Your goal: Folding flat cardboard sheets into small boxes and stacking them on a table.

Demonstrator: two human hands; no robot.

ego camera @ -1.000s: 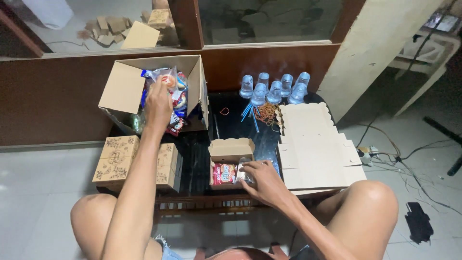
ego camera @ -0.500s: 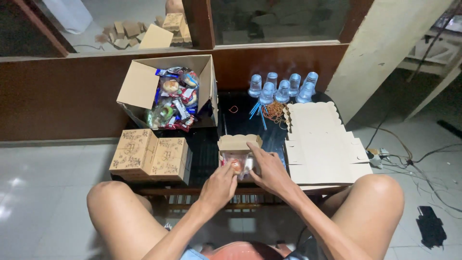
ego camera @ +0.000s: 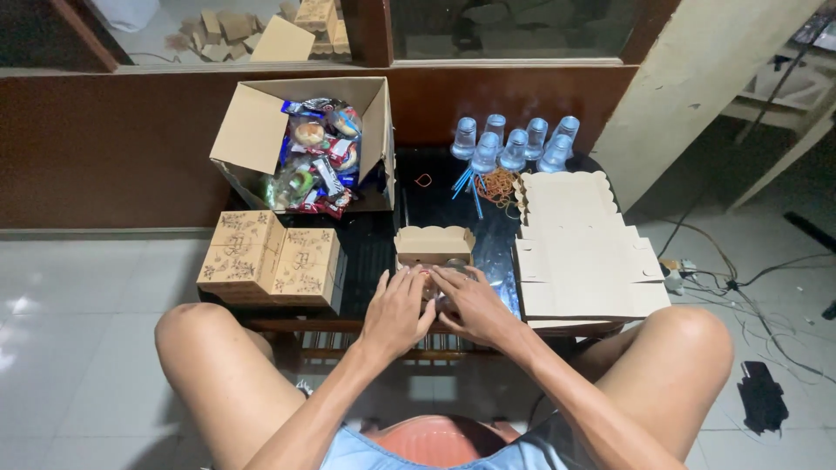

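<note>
Roughly left to right: closed printed boxes (ego camera: 270,258), then left hand (ego camera: 396,309) and right hand (ego camera: 470,305), fingers spread flat, pressing on the small open cardboard box (ego camera: 434,246) at table centre. Likely light, thin, crushable; best held by its side walls. Flat blanks (ego camera: 583,252) right.

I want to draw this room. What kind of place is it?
Probably a home floor corner used for packing snack boxes: a low black table, a carton of wrapped snacks, flat unfolded boxes and sealed water cups.

Small tan cardboard box (ego camera: 434,246) sits open on the dark surface (ego camera: 435,196), lid flap upright at the rear. Both hands cover its front and contents.
</note>
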